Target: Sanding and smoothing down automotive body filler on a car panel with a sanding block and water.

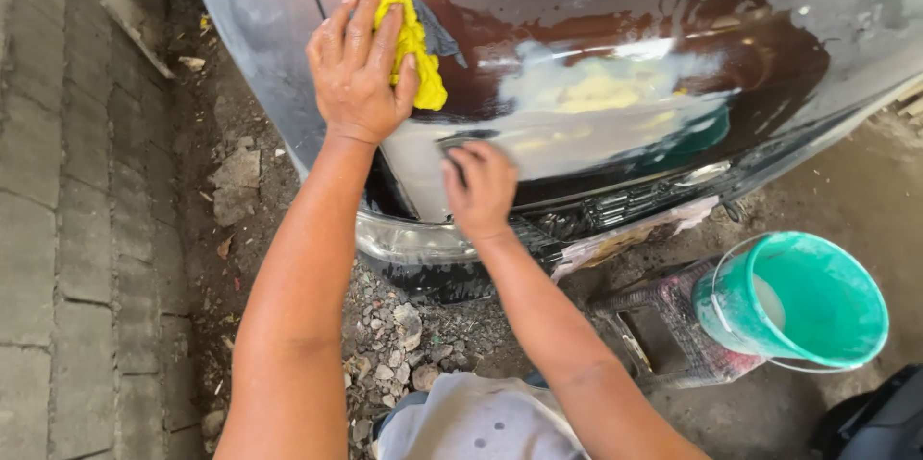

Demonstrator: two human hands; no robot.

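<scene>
Left hand (pixel 358 66) presses yellow cloth (pixel 415 51) against bumper (pixel 625 104), arm outstretched.

The left hand (pixel 358 66) presses a yellow cloth (pixel 415 54) against the wet dark car panel (pixel 615 47) at eleven o'clock, the right hand (pixel 479 189) touches the panel at centre, and a green bucket (pixel 806 301) stands at four o'clock.

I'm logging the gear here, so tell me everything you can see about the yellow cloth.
The yellow cloth is a bright, crumpled rag, soft fabric by its look, bunched rather than spread. The left hand presses it flat against the wet, dark car body panel, with fingers over its upper edge. Its lower end pokes out past the thumb.
</scene>
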